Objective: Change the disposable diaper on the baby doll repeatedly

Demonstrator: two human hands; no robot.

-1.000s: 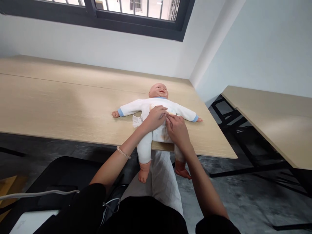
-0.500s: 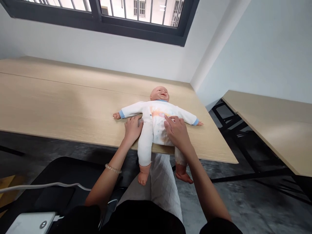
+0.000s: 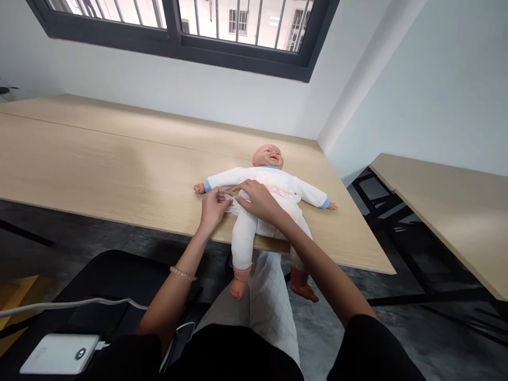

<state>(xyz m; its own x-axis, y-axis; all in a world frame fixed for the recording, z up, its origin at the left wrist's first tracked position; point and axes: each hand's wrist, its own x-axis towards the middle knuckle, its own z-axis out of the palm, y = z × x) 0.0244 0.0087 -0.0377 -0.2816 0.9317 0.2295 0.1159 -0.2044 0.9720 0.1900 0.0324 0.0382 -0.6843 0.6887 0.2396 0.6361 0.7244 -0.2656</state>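
A baby doll [image 3: 268, 177] in a white outfit with blue cuffs lies on its back, arms spread, its lower legs hanging over the table edge. My left hand [image 3: 214, 206] is closed at the doll's hip on the left side of the view, pinching thin white material [image 3: 232, 207]. Across the doll's waist reaches my right hand [image 3: 257, 201], its thumb and fingers closing on that same material close to my left fingertips. Part of the printed belly is hidden behind my right hand.
The doll rests at the front edge of a wooden table [image 3: 119, 159]. A second table [image 3: 448, 206] stands to the right. On a black chair [image 3: 115, 280] at lower left lies a white power bank [image 3: 59, 353] with a white cable [image 3: 99, 301].
My right hand has moved left from the doll's belly to its hip, meeting my left hand. Thin white material now shows between them. The view has shifted slightly.
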